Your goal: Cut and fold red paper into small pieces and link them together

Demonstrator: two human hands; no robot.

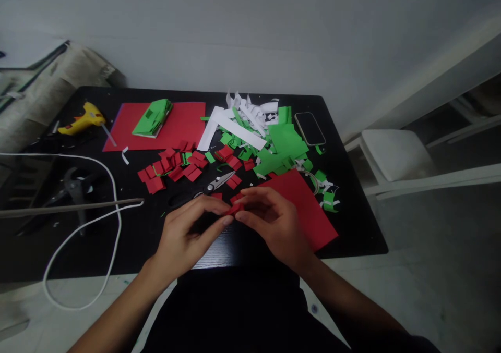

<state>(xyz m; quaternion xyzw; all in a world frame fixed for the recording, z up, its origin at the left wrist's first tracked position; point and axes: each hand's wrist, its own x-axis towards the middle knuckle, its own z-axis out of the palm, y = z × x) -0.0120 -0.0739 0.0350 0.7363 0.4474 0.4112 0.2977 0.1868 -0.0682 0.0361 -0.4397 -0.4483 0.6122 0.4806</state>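
Near the front of the black table, my left hand (190, 230) and my right hand (274, 220) pinch a small folded piece of red paper (235, 208) between them. Both thumbs press on it from the near side. Just beyond my left hand lie scissors (219, 182), their blades pointing away to the right. Several small folded red paper pieces (172, 165) are heaped past the scissors. A red sheet (317, 220) lies partly under my right hand.
A yellow glue gun (86, 119), pliers (76, 189) and a looping white cable (117, 222) occupy the left side. A green folded paper stack (152, 117) rests on a red sheet (183, 126). White strips (242, 129), green scraps (287, 142) and a phone (310, 129) lie at the back right.
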